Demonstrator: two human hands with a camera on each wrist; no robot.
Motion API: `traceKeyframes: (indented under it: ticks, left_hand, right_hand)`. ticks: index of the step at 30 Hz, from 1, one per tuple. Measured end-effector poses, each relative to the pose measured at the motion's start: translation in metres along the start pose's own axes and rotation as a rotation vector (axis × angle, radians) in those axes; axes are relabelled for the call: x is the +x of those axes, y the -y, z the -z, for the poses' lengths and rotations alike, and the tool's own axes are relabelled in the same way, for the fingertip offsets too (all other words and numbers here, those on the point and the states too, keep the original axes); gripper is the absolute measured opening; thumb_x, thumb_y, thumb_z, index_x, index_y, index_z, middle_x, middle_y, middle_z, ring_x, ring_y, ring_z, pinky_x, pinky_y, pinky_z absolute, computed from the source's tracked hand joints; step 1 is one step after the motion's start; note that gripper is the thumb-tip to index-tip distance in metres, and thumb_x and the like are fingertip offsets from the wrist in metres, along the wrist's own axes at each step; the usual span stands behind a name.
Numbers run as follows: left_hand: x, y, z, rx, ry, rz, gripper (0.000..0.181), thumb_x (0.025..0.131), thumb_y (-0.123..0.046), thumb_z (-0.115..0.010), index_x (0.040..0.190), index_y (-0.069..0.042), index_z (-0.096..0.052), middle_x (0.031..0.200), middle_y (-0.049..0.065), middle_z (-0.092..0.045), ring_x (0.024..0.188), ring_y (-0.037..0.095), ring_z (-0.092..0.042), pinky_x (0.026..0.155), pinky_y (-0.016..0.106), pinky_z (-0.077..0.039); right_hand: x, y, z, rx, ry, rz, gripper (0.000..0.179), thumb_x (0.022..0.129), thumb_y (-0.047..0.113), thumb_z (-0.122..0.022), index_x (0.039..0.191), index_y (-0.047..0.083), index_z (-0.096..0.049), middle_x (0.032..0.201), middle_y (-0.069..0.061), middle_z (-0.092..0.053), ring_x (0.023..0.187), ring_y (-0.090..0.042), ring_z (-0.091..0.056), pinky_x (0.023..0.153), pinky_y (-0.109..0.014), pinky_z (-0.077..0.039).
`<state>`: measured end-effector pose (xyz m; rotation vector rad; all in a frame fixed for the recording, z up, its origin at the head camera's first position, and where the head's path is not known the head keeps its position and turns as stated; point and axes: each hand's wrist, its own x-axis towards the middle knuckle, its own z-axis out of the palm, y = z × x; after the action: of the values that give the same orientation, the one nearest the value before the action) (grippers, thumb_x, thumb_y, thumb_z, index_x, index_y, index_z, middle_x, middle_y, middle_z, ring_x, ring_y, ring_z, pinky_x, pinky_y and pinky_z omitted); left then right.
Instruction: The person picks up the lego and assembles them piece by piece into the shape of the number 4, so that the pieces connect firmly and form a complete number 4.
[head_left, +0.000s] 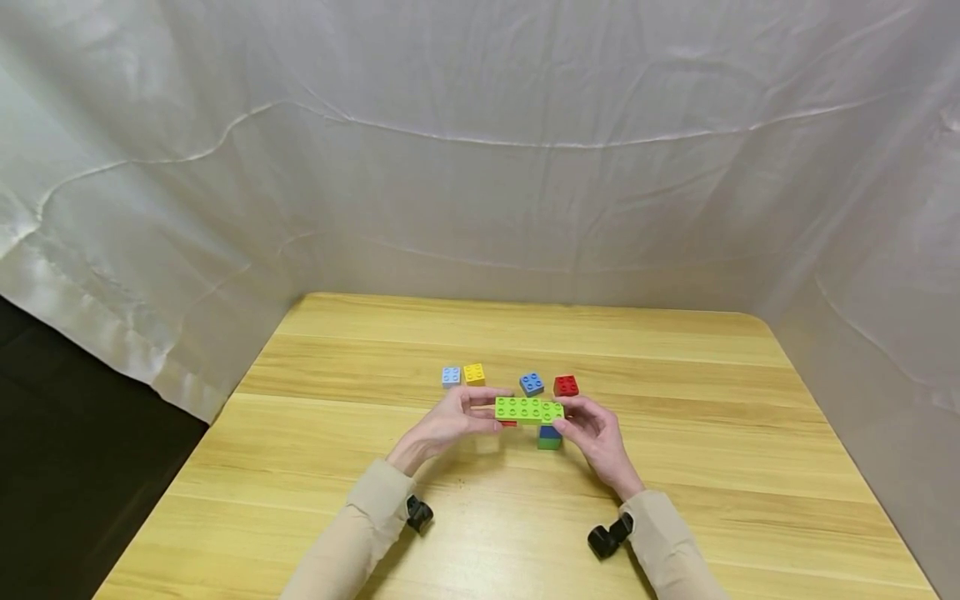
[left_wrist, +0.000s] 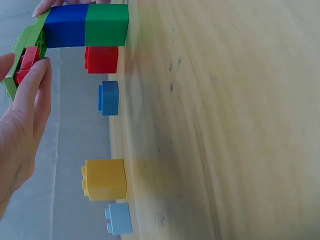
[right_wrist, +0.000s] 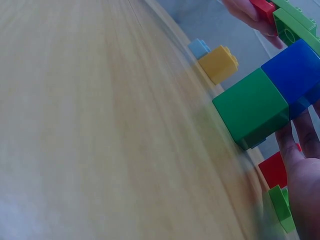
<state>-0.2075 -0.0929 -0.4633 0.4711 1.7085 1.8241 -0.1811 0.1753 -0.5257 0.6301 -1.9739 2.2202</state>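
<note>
Both hands hold a small structure of toy building blocks above the near middle of the table. Its top is a lime green building block (head_left: 517, 408), with a second lime piece (head_left: 552, 412) at its right end. My left hand (head_left: 453, 415) grips the left end, where a red block (left_wrist: 28, 62) is tucked underneath. My right hand (head_left: 597, 437) pinches the right end between thumb and fingers. Below that end a dark blue block (left_wrist: 66, 26) and a green block (left_wrist: 107, 25) are stacked, the green one lowest, close over the table.
Behind the hands lie a light blue block (head_left: 451, 376), a yellow block (head_left: 474, 373), a blue block (head_left: 532, 383) and a red block (head_left: 566, 385). A lime green piece (right_wrist: 282, 207) shows beside the right hand. Grey curtains (head_left: 525, 208) enclose the wooden table (head_left: 337, 350).
</note>
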Motion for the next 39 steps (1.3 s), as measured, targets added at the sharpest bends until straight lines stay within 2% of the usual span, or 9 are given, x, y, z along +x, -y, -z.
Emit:
traceKeyframes:
  ticks: [4, 9, 19, 26, 31, 39]
  left_hand:
    - [0.001, 0.001, 0.001, -0.027, -0.001, 0.007, 0.055, 0.095, -0.002, -0.062, 0.147, 0.003, -0.046, 0.147, 0.027, -0.051, 0.127, 0.029, -0.062, 0.112, 0.050, -0.045]
    - [0.006, 0.001, -0.002, -0.082, -0.061, 0.025, 0.047, 0.100, -0.011, -0.060, 0.143, 0.005, -0.050, 0.146, 0.025, -0.052, 0.124, 0.027, -0.063, 0.110, 0.047, -0.048]
    - [0.012, 0.001, -0.010, -0.128, -0.149, 0.015, 0.043, 0.097, -0.002, -0.062, 0.136, 0.015, -0.051, 0.136, 0.028, -0.060, 0.113, 0.026, -0.069, 0.098, 0.039, -0.058]
    - [0.012, -0.001, -0.012, -0.122, -0.144, -0.013, 0.043, 0.097, 0.000, -0.062, 0.134, 0.018, -0.050, 0.133, 0.030, -0.061, 0.109, 0.025, -0.071, 0.102, 0.049, -0.053]
    - [0.013, -0.001, -0.011, -0.120, -0.149, -0.011, 0.042, 0.096, 0.001, -0.062, 0.133, 0.017, -0.052, 0.133, 0.030, -0.062, 0.107, 0.024, -0.071, 0.097, 0.043, -0.057]
    - [0.014, -0.002, -0.011, -0.114, -0.159, -0.003, 0.040, 0.095, 0.001, -0.063, 0.132, 0.016, -0.054, 0.132, 0.030, -0.062, 0.105, 0.025, -0.072, 0.096, 0.042, -0.058]
  right_hand:
    - [0.001, -0.001, 0.000, 0.002, 0.001, 0.001, 0.041, 0.091, -0.008, -0.065, 0.123, -0.027, -0.047, 0.115, 0.010, -0.069, 0.100, -0.004, -0.064, 0.087, -0.016, -0.056]
    - [0.000, 0.000, 0.001, 0.001, 0.004, 0.002, 0.042, 0.092, -0.007, -0.064, 0.124, -0.028, -0.046, 0.116, 0.009, -0.069, 0.100, -0.005, -0.064, 0.087, -0.016, -0.056]
    - [-0.001, 0.000, 0.001, -0.014, 0.000, -0.004, 0.042, 0.092, -0.006, -0.065, 0.124, -0.027, -0.047, 0.117, 0.011, -0.068, 0.101, -0.004, -0.064, 0.088, -0.016, -0.056]
    - [-0.001, 0.000, 0.001, -0.022, -0.005, -0.001, 0.040, 0.092, -0.007, -0.065, 0.124, -0.025, -0.049, 0.117, 0.010, -0.068, 0.102, -0.004, -0.064, 0.089, -0.016, -0.056]
    - [-0.001, 0.000, 0.001, -0.020, -0.004, -0.001, 0.041, 0.092, -0.007, -0.064, 0.124, -0.026, -0.048, 0.117, 0.010, -0.068, 0.102, -0.004, -0.064, 0.089, -0.016, -0.056]
    - [-0.001, 0.000, 0.002, -0.018, -0.001, 0.003, 0.041, 0.092, -0.007, -0.064, 0.123, -0.027, -0.048, 0.116, 0.010, -0.068, 0.101, -0.004, -0.064, 0.088, -0.016, -0.056]
